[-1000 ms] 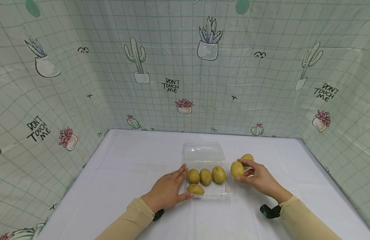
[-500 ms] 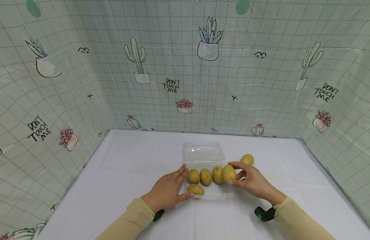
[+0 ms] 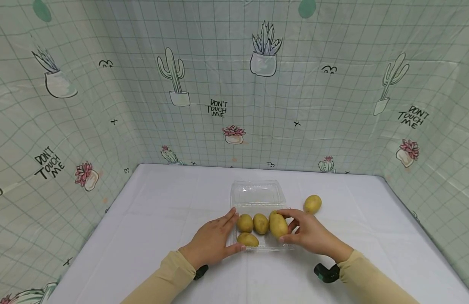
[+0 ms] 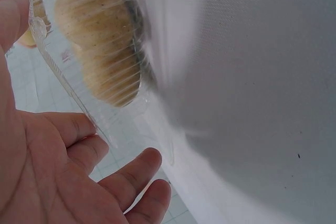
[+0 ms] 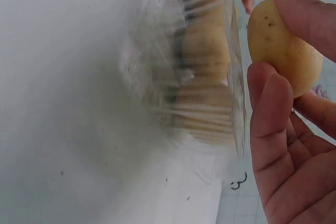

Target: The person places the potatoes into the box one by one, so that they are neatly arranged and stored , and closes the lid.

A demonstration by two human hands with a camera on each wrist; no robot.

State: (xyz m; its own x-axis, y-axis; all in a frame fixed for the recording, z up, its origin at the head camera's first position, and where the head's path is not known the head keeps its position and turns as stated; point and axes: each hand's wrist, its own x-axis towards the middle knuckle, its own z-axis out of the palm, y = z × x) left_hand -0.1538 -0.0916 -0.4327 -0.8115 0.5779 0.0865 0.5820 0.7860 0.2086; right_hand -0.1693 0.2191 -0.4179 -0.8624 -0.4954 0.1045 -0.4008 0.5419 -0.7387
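A clear plastic clamshell container (image 3: 271,245) lies with its lid (image 3: 258,193) folded back, away from me. Several yellow potatoes (image 3: 261,223) sit inside it, three along the back and one at the front left (image 3: 248,240). My left hand (image 3: 211,241) rests at the container's left side, fingers extended along the wall and thumb at the front edge. My right hand (image 3: 314,232) pinches a potato (image 5: 286,45) between thumb and fingers over the container's right part. That potato is above the rim in the right wrist view and overlaps the rightmost potato in the head view.
Another potato (image 3: 313,204) lies on the white tablecloth (image 3: 181,198), behind my right hand. A patterned curtain (image 3: 234,84) stands around the table's back and sides. Dark wrist devices (image 3: 327,273) sit by both sleeves.
My right hand has carried its potato leftward, from beside the container to over its right part. The left hand and the container have stayed in place.
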